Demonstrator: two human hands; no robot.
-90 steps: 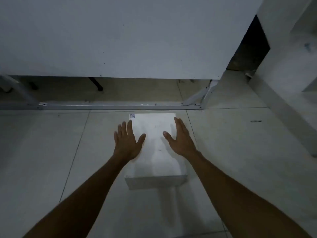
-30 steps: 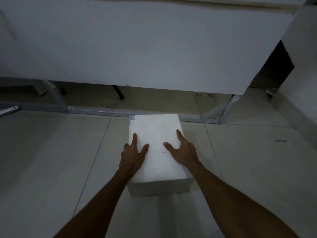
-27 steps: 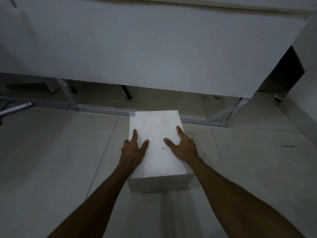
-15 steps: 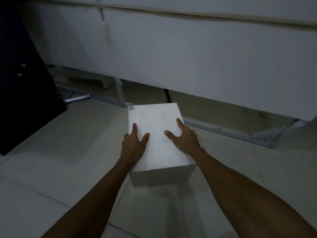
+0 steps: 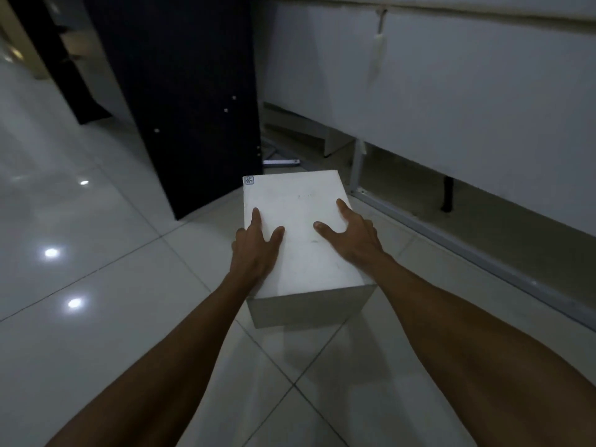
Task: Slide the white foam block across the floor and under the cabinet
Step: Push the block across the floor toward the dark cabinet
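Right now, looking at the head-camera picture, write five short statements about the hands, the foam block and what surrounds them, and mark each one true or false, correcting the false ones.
1. Both hands rest on top of the white foam block. True: the left hand and the right hand lie on its upper face.
2. The block is already under the white cabinet. False: it stands on the tiled floor in front of the gap.
3. A small label sits at the block's far left corner. True.
4. A dark panel stands to the right of the block. False: it stands beyond the block, to the left.
5. The right hand holds a tool. False: it holds no tool, its thumb spread flat on the foam.
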